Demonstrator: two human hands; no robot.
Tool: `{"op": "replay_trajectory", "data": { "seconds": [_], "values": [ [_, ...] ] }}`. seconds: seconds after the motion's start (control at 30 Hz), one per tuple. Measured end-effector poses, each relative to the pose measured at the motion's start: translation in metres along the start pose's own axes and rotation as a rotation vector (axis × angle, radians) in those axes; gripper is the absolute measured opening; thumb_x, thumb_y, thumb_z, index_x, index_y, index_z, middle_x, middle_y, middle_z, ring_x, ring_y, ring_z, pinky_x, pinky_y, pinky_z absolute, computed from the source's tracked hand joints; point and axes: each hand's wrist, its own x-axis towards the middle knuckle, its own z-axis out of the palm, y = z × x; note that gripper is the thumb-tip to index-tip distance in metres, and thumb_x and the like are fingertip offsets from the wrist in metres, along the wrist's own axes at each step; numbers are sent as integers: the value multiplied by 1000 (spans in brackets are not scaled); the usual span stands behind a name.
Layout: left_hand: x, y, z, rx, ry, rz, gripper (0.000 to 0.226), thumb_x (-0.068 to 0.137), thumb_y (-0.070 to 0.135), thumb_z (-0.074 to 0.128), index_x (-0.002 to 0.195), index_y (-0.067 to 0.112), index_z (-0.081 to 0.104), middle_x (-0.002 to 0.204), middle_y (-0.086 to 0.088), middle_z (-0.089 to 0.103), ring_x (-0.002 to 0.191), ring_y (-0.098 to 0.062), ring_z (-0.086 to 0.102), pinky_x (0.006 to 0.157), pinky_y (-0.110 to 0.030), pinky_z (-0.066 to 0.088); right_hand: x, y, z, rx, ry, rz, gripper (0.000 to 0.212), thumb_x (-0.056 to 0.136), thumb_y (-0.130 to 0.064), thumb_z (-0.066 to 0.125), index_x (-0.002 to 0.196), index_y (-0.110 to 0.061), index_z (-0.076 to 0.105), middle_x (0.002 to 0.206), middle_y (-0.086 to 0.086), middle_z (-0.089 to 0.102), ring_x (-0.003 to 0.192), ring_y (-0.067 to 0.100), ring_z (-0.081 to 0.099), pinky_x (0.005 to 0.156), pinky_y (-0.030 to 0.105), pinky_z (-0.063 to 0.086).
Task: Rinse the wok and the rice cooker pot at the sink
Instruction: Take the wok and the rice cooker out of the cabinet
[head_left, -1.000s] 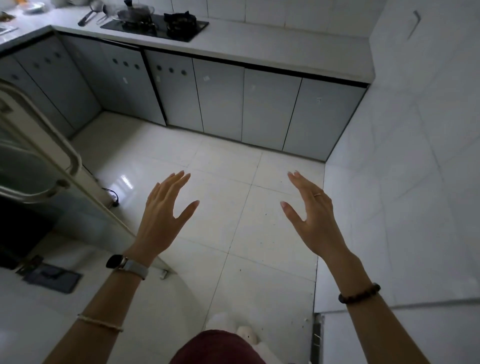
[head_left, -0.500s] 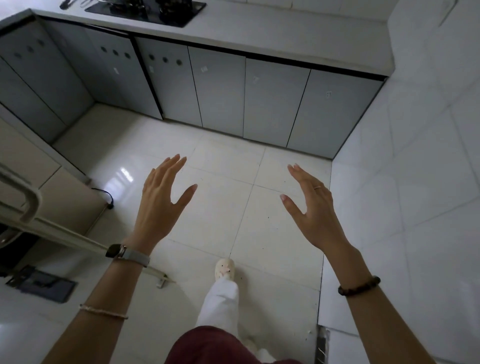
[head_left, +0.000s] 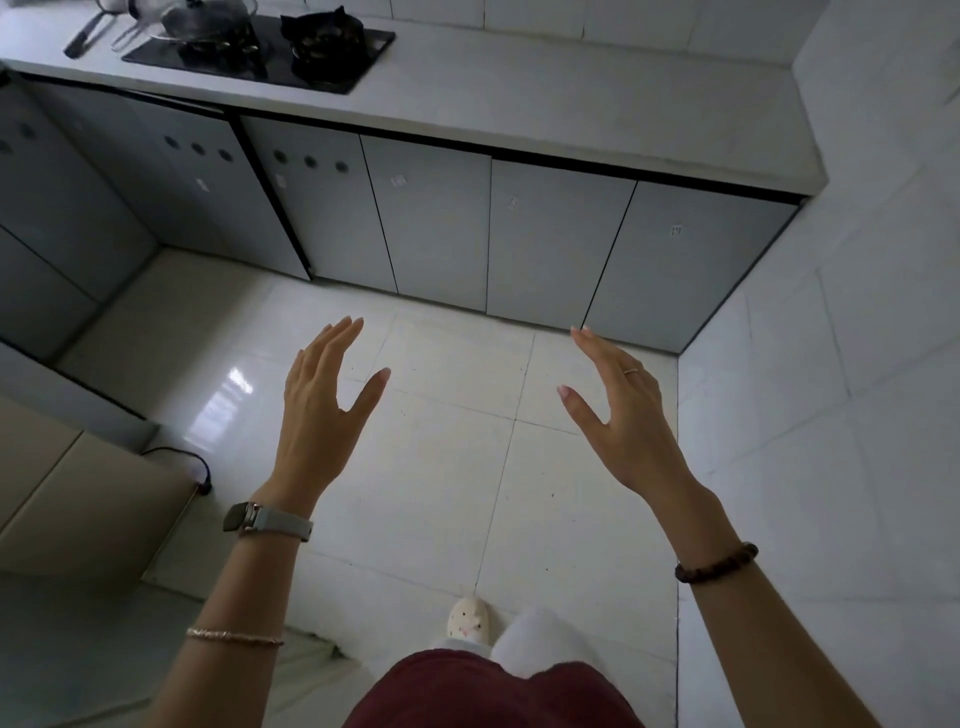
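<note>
My left hand (head_left: 322, 410) and my right hand (head_left: 621, 415) are raised in front of me over the tiled floor, fingers straight and spread, palms facing each other, holding nothing. A wok (head_left: 205, 23) with a glass lid sits on the left burner of the black gas stove (head_left: 260, 57) on the far counter, well beyond both hands. No sink and no rice cooker pot are in view.
Grey cabinet doors (head_left: 431, 223) run under the white counter (head_left: 571, 109) ahead. A white tiled wall (head_left: 831, 415) closes the right side. A beige cabinet (head_left: 78, 499) with a black cable stands at the left. Utensils (head_left: 83, 39) lie left of the stove.
The view has moved forward into the kitchen, so the cabinets and counter are nearer and the glass door at the left has left the view. Both hands stay raised and empty.
</note>
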Motion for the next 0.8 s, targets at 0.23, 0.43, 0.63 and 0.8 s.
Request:
{"op": "replay_trajectory", "data": {
  "seconds": [0.23, 0.43, 0.63, 0.8],
  "values": [
    [67, -22, 22, -13, -34, 10, 57, 94, 40, 54, 145, 20, 40, 150, 2, 41, 144, -13, 28, 116, -51, 26, 67, 21, 10, 10, -12, 58, 57, 94, -54, 37, 147, -37, 21, 154, -17, 25, 140, 6, 24, 111, 27, 18],
    [134, -36, 55, 6, -48, 11, 58, 93, 42, 53, 145, 19, 40, 150, 0, 41, 143, -15, 29, 116, -51, 26, 143, 43, 21, 49, -16, 49, 55, 96, -50, 41, 147, -39, 21, 152, -16, 27, 139, 7, 25, 114, 38, 26],
    [218, -38, 86, 3, -40, 14, 56, 93, 40, 54, 143, 19, 41, 149, 1, 42, 142, -14, 30, 116, -52, 28, 232, 68, 19, 75, -17, 45, 55, 96, -48, 42, 146, -38, 22, 153, -16, 26, 138, 5, 23, 114, 38, 27],
    [283, -38, 107, 9, -11, 8, 55, 93, 40, 54, 143, 20, 42, 148, 1, 43, 140, -16, 34, 114, -53, 30, 297, 88, 20, 69, -34, 37, 55, 96, -51, 40, 146, -42, 19, 153, -19, 24, 139, 7, 24, 113, 34, 24]
  ]
}}
